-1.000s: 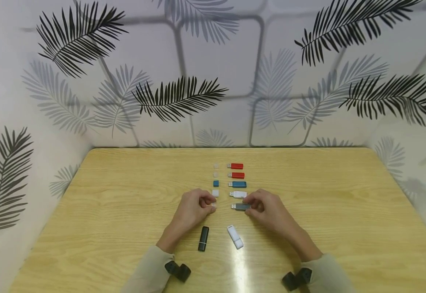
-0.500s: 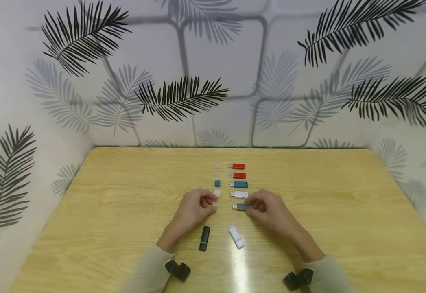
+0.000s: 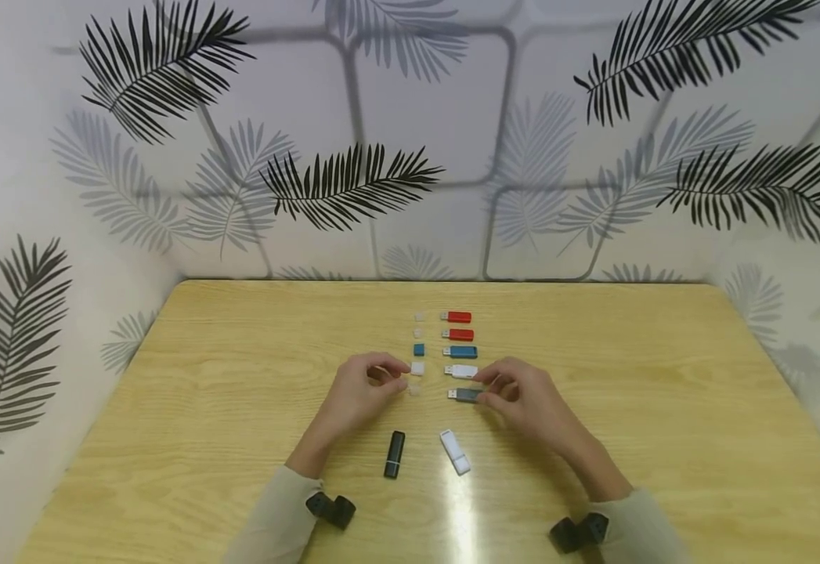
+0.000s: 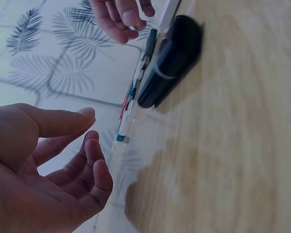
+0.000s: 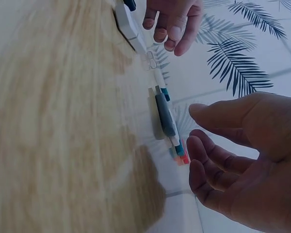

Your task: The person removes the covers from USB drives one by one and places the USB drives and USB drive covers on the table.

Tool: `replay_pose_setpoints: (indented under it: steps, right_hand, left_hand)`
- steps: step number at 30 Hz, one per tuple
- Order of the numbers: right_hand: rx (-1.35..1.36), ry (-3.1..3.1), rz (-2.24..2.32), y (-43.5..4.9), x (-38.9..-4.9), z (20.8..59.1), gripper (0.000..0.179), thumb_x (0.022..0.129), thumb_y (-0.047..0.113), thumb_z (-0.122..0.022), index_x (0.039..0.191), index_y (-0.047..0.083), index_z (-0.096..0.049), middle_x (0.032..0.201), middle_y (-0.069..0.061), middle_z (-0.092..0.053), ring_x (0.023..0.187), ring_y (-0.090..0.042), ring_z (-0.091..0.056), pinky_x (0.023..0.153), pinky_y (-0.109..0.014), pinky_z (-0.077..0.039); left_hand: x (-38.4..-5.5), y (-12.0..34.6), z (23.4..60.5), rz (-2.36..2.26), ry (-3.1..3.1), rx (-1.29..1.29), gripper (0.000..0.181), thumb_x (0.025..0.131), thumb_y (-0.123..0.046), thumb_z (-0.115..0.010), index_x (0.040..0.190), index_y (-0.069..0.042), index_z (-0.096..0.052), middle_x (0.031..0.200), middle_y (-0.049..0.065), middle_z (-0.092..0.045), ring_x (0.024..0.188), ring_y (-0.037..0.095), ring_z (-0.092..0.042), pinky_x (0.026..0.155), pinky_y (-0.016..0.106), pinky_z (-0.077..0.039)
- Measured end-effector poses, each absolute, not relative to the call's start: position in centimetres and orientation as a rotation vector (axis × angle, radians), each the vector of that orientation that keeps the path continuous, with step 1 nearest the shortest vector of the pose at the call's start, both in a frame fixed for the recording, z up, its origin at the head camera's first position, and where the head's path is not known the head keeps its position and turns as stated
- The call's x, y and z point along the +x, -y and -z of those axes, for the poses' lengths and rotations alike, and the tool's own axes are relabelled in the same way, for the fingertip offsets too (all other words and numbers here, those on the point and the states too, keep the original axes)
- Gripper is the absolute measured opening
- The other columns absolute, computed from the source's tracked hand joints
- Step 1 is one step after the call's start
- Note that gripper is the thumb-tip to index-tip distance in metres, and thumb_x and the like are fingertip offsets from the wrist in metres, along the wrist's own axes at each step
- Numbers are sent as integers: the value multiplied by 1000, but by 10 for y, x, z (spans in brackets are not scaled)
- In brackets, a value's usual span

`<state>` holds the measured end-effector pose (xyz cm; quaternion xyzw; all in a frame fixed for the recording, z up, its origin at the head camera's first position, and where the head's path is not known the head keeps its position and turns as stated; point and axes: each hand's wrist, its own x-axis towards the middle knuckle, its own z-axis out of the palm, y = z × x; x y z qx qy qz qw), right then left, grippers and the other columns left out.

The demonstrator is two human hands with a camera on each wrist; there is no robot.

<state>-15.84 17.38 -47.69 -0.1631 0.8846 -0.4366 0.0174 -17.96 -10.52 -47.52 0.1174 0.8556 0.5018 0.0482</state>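
Observation:
A small clear cap (image 3: 414, 390) lies on the table just beyond the fingertips of my left hand (image 3: 360, 393). In the left wrist view the thumb and fingers are loosely bent, with nothing between them. My right hand (image 3: 528, 401) hovers at the right end of a grey USB stick (image 3: 463, 395), whose metal plug points left. The right wrist view shows that grey stick (image 5: 165, 115) on the table, apart from the relaxed fingers. Above the grey stick lie a white USB stick (image 3: 461, 371), a blue one (image 3: 462, 352) and two red ones (image 3: 460, 317).
A column of caps stands left of the sticks: a white cap (image 3: 417, 368), a blue cap (image 3: 419, 349) and two clear caps (image 3: 419, 316). Nearer me lie a capped black USB stick (image 3: 395, 454) and a capped white one (image 3: 455, 452). A leaf-patterned backdrop (image 3: 424, 235) rises behind the table.
My left hand has let go of the clear cap and drawn back slightly left. My right hand's fingers have come off the grey USB stick, which stays in place.

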Motion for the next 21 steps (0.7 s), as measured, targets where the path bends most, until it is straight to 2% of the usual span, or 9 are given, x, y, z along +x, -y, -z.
replay_pose_setpoints:
  steps: [11, 21]
  right_hand:
    - [-532, -2705, 1408, -170, -144, 470, 23, 90, 2, -77, 112, 5, -72, 105, -7, -73, 86, -16, -66, 72, -28, -59]
    - [-506, -2651, 1450, -160, -124, 473, 23, 90, 4, -78, 112, 3, -70, 92, 1, -66, 83, -15, -64, 73, -28, -58]
  left_hand:
    - [-174, 126, 477, -1711, -2391, 374, 16, 94, 0, -72, 110, 1, -74, 110, 16, -73, 93, 21, -64, 81, 26, -53]
    - [-156, 123, 478, -1696, -2356, 447, 17, 95, -2, -71, 112, 1, -73, 110, 16, -71, 93, 22, -63, 85, 29, -52]
